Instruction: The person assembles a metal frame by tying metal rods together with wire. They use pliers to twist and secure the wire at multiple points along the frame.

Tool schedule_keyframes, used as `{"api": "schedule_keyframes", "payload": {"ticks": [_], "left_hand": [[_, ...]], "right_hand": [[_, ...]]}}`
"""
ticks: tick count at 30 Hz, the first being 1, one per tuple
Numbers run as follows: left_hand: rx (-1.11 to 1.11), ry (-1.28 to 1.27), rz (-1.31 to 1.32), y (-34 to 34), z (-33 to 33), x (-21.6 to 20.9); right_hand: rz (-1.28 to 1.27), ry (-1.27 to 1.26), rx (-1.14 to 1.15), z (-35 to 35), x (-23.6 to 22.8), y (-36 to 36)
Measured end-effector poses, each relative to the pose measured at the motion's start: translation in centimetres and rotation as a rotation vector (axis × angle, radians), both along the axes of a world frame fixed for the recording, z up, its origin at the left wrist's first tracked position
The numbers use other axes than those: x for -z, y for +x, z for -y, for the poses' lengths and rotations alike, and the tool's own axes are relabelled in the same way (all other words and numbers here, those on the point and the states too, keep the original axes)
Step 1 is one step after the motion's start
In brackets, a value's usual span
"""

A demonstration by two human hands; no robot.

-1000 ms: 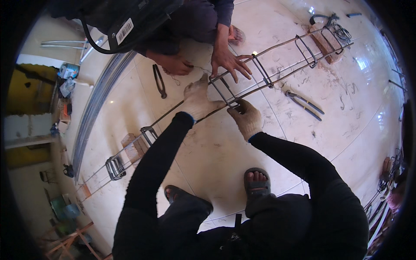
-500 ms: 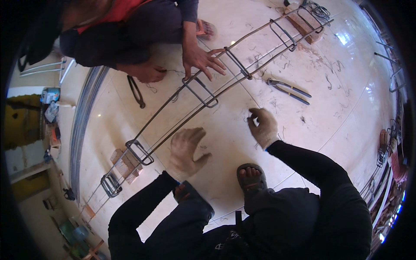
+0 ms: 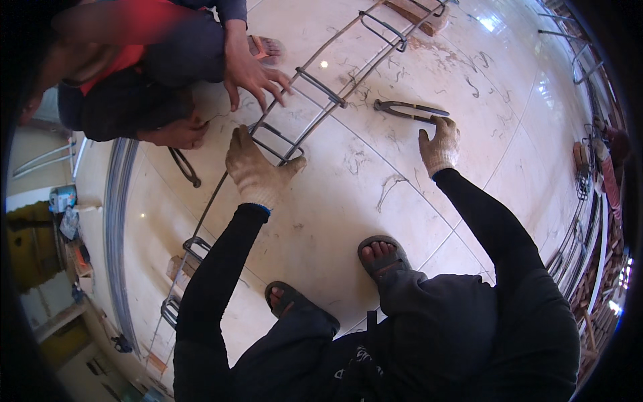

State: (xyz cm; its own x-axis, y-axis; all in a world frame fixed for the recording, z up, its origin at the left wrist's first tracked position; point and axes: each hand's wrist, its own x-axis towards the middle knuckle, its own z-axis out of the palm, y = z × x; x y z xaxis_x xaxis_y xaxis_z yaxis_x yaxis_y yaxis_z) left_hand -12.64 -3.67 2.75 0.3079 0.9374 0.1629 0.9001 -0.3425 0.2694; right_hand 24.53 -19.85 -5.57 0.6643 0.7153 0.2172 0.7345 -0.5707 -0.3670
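A long cage of steel rods (image 3: pixel 360 75) with square wire stirrups runs diagonally across the tiled floor. My left hand (image 3: pixel 253 169), in a pale knit glove, is at the cage beside one stirrup (image 3: pixel 276 142). Its thumb and fingers are spread across the rods, not closed around them. To the right, my right hand (image 3: pixel 442 144), also gloved, reaches to the handle ends of a pair of pincers (image 3: pixel 402 108) lying on the floor. The thumb stays apart from the fingers. Whether the fingertips touch the handles is hard to tell.
A co-worker squats at upper left, one hand (image 3: pixel 254 74) spread beside the cage. Another pair of pincers (image 3: pixel 184 167) lies near their feet. Bricks (image 3: pixel 418 15) are under the cage's ends. Wire scraps (image 3: pixel 387 191) litter the floor; a bundle of rods (image 3: pixel 119 234) lies left.
My left hand has moved up and left onto the cage. My right hand has moved right and up to the pincers, its fingers uncurling. The view has shifted too.
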Motion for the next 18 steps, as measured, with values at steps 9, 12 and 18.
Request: {"api": "schedule_keyframes", "payload": {"ticks": [9,12,18], "left_hand": [[0.049,0.034,-0.016,-1.3,0.1,-0.1],[0.087,-0.024,0.024,-1.6,-0.1,-0.4],[0.084,0.005,-0.011,-2.1,0.1,-1.0]], "right_hand": [[-0.082,-0.097,-0.354,4.9,-1.4,-1.8],[-0.081,-0.131,-0.452,5.4,-3.3,-3.9],[-0.019,-0.056,-0.818,-2.5,-8.9,-14.4]]}}
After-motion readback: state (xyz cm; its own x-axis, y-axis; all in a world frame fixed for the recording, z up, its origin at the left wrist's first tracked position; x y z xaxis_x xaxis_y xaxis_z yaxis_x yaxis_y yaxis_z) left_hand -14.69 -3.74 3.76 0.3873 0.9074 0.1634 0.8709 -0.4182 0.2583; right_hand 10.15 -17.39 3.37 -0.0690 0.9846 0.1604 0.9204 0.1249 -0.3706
